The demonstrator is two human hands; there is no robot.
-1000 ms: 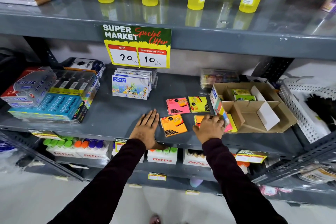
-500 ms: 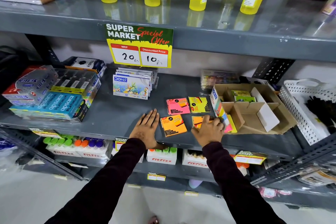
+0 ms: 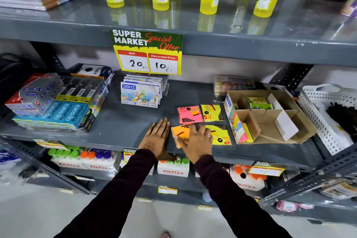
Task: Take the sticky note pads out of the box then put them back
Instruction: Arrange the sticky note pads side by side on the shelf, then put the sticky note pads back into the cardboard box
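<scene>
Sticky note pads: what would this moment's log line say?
left hand flat on shelf | right hand on orange pad | box nearly empty

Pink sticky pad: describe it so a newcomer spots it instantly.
Find the grey middle shelf under the Special Offer sign. Left of the open cardboard box four pads lie flat; the pink sticky pad is back-left, the only pink one, beside a yellow pad.

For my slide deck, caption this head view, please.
Right hand on an orange sticky pad, left hand flat on the shelf, beside the cardboard box.
</scene>
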